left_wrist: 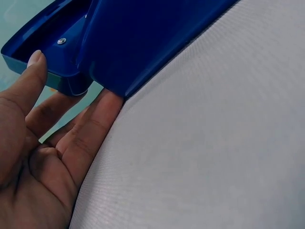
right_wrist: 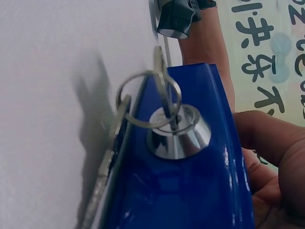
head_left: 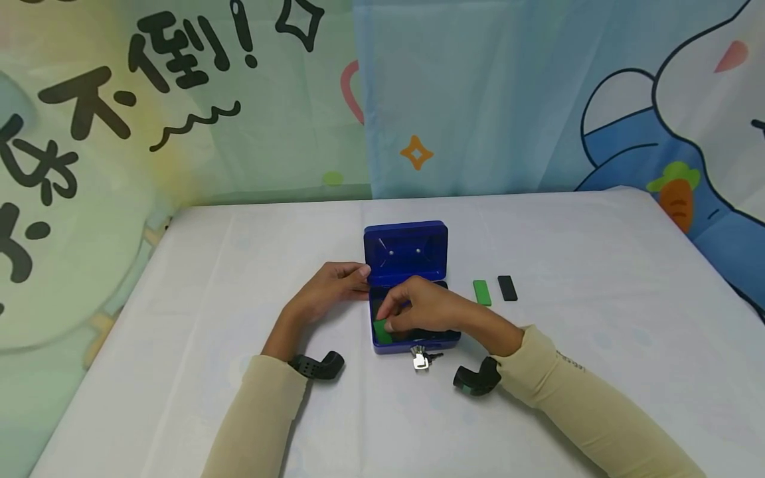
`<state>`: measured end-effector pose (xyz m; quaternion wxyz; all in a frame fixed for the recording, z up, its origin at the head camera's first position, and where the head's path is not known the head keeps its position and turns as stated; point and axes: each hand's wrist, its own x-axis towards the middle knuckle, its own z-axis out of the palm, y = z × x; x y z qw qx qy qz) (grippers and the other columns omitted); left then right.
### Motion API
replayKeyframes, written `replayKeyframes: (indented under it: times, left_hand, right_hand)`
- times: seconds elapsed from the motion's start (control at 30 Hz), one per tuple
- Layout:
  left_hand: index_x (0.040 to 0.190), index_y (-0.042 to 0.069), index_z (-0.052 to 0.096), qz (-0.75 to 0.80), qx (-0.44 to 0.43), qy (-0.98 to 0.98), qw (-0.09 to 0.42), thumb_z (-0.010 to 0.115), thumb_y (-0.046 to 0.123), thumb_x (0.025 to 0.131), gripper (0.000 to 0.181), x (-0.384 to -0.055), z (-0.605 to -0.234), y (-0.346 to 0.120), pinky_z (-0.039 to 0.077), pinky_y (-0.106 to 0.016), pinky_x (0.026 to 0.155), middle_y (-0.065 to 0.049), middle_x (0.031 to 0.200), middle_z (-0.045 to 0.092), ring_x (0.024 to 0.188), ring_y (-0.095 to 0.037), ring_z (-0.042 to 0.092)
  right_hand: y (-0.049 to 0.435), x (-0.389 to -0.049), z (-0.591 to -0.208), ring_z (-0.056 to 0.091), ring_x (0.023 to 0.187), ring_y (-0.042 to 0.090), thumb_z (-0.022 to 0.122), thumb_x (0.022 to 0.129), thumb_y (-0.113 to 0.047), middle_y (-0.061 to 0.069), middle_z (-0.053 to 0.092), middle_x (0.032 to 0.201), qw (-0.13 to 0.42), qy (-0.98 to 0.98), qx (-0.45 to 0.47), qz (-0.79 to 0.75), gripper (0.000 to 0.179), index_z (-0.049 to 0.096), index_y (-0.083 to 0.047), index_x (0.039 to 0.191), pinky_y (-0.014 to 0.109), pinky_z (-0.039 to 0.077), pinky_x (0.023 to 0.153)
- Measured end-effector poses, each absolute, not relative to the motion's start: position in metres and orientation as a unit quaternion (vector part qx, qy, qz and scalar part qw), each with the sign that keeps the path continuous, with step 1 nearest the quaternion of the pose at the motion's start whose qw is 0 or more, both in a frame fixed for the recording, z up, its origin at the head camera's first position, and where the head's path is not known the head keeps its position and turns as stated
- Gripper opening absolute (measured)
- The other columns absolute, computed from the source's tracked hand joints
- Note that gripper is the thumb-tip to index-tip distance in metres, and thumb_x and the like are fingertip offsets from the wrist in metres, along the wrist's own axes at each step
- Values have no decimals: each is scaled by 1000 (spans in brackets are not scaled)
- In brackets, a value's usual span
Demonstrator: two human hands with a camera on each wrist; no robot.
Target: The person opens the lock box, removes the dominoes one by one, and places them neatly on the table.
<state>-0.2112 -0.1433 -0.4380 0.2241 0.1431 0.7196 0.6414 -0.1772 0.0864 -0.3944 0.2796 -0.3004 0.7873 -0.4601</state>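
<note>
A blue metal cash box [head_left: 406, 346] stands on the table with its lid [head_left: 406, 249] raised. At the lid's left edge, my left hand [head_left: 336, 284] has its thumb in front of the rim and its fingers behind; the lower fingers rest against the box's side in the left wrist view. My right hand [head_left: 427, 307] reaches down into the box and pinches a flat green block [head_left: 382, 332] at the front left corner inside. In the right wrist view, a key [right_wrist: 162, 81] on a ring sits in the silver lock [right_wrist: 178, 138]; most of the right hand's fingers are hidden there.
To the right of the box, a second green block [head_left: 481, 293] and a black block [head_left: 507, 288] lie on the white tablecloth [head_left: 568, 265]. A second key hangs from the ring at the box's front. A printed curtain [head_left: 466, 99] stands behind the table.
</note>
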Motion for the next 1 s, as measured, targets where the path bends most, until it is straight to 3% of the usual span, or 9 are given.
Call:
replayKeyframes:
  times: [0.23, 1.0]
  left_hand:
    - [136, -8, 50, 644, 145, 717, 224, 55, 27, 102, 49, -211, -437, -145, 53, -36, 92, -22, 123, 62, 105, -31, 65]
    - [135, -7, 52, 647, 140, 715, 226, 58, 27, 100, 49, -213, -440, -144, 53, -35, 91, -21, 121, 64, 105, -30, 66]
  right_hand:
    - [89, -180, -392, 71, 80, 26, 66, 90, -1, 13, 69, 101, 301, 753, -252, -529, 16, 69, 5, 105, 37, 59, 75]
    - [126, -184, -388, 70, 88, 32, 66, 93, -8, 17, 66, 111, 303, 742, -188, -567, 27, 65, 6, 115, 42, 58, 80]
